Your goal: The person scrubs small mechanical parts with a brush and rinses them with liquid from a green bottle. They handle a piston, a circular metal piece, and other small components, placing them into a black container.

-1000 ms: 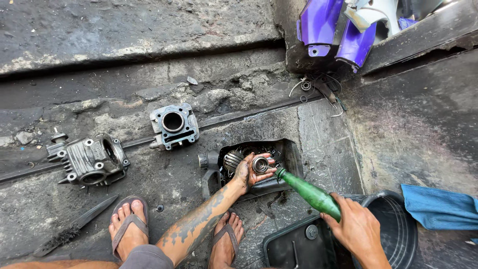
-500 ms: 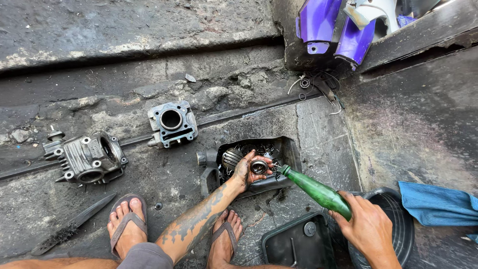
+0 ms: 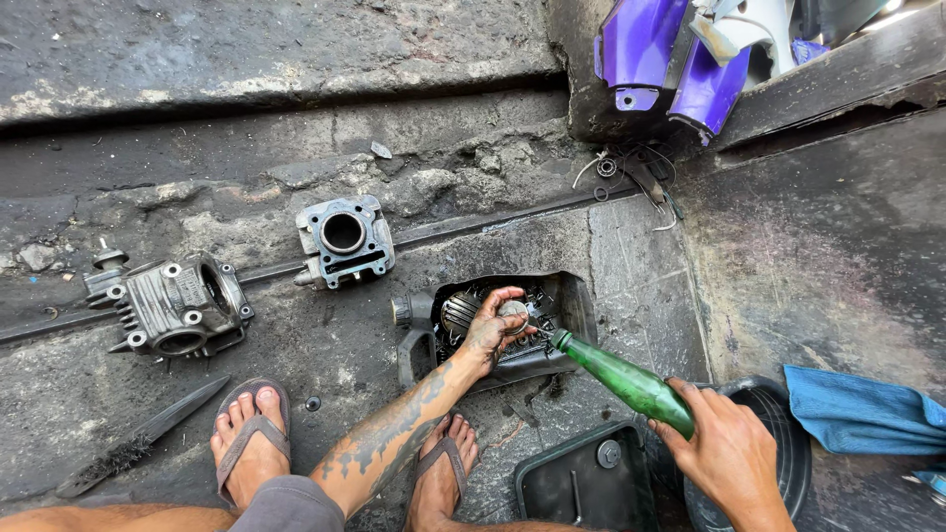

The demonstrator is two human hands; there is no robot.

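Note:
My left hand (image 3: 496,325) grips a small round metal engine part (image 3: 511,309) over a black cut-open plastic can (image 3: 576,313) that serves as a tray and holds several oily parts. My right hand (image 3: 727,455) holds a green glass bottle (image 3: 623,379), tilted with its neck pointing at the part in my left hand. The bottle's mouth is right next to my left fingers. My left forearm is smeared with grease.
A cylinder block (image 3: 344,239) and a finned cylinder head (image 3: 177,306) lie on the dirty concrete at left. A dark brush (image 3: 138,436) lies at bottom left. A black tray (image 3: 589,482), a black round tub (image 3: 788,433), a blue cloth (image 3: 859,412) and purple bodywork panels (image 3: 670,54) are on the right.
My right hand has drawn the green bottle slightly down and to the right. My left hand has turned the round part in its fingers over the cut-open can.

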